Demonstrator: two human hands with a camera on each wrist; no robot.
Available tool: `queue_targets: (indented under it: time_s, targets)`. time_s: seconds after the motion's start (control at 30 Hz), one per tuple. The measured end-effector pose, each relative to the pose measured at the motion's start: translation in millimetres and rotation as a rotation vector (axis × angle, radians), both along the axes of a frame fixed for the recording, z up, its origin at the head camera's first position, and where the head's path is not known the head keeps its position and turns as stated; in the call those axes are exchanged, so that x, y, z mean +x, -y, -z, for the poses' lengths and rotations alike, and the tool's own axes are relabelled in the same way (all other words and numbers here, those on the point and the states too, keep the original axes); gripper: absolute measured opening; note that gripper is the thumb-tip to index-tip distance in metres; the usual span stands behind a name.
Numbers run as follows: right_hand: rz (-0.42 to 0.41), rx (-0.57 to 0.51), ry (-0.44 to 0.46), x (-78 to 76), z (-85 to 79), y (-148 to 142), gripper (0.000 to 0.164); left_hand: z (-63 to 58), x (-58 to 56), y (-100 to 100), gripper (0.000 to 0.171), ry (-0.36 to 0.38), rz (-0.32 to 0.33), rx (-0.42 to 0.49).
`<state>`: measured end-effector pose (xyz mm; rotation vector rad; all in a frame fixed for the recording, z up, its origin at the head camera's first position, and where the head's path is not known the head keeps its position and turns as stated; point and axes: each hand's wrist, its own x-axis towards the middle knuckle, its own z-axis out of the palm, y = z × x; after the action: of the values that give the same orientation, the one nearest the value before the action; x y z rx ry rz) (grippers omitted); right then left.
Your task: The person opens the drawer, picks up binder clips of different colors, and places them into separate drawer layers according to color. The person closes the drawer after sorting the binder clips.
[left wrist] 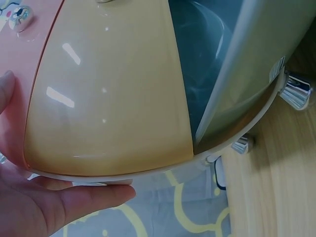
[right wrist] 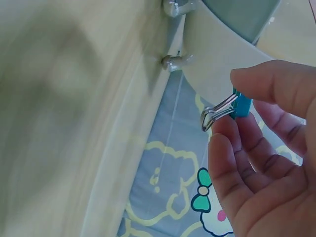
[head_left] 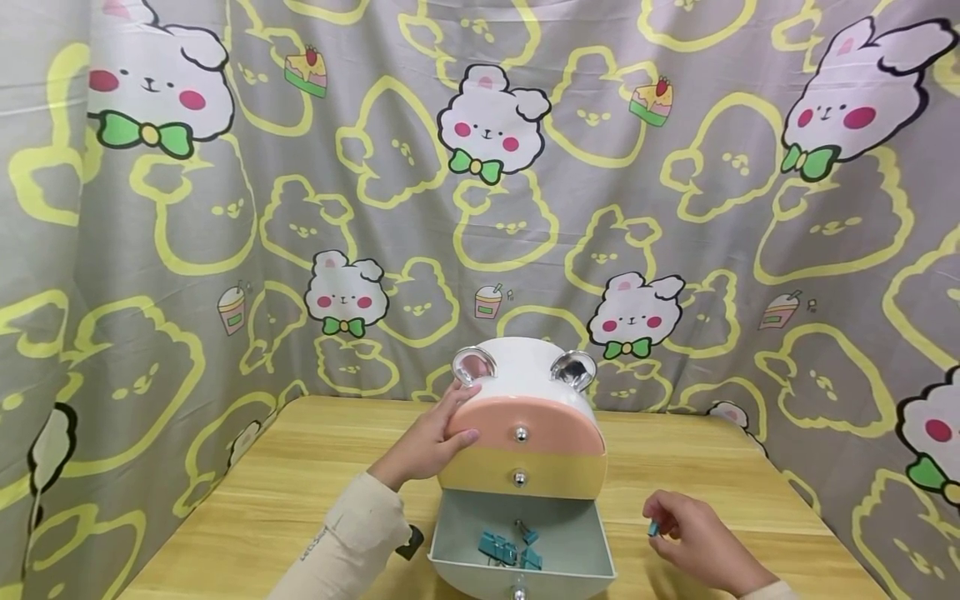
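A small drawer cabinet (head_left: 522, 358) with a white top and silver ears stands on the table. My left hand (head_left: 423, 442) rests on its left side, thumb against the pink top drawer (head_left: 555, 425) and fingers straight along the side in the left wrist view. Below the yellow drawer (head_left: 555, 475), the grey-green bottom drawer (head_left: 450, 533) is pulled out, with several teal binder clips (head_left: 497, 547) inside. To the right of that drawer, my right hand (head_left: 697, 537) pinches one teal binder clip (right wrist: 242, 104) between thumb and fingers, its silver wire handles sticking out.
The wood-grain table (head_left: 337, 467) carries the cabinet. A small black object (head_left: 409, 542) shows beside the left sleeve, partly hidden by it. Patterned grey curtains (head_left: 420, 217) hang behind the table and at both sides.
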<state>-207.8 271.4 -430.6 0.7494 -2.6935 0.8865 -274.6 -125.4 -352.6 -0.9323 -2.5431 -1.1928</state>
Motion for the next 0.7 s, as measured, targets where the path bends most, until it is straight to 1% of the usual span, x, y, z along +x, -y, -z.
queue_targets:
  time_s: [0.13, 0.43, 0.7]
  targets:
    - [-0.004, -0.007, -0.016, -0.8, -3.9, 4, 0.025, -0.4, 0.1, 0, 0.063, -0.001, 0.0, 0.004]
    - [-0.013, -0.007, -0.002, -2.3, -13.6, 13, 0.022, 1.0, -1.0, 1, 0.062, -0.005, -0.002, 0.001]
    - [-0.048, -0.008, -0.012, -3.3, -20.4, 21, 0.02, 0.9, -0.8, 0, 0.063, -0.005, 0.0, 0.003]
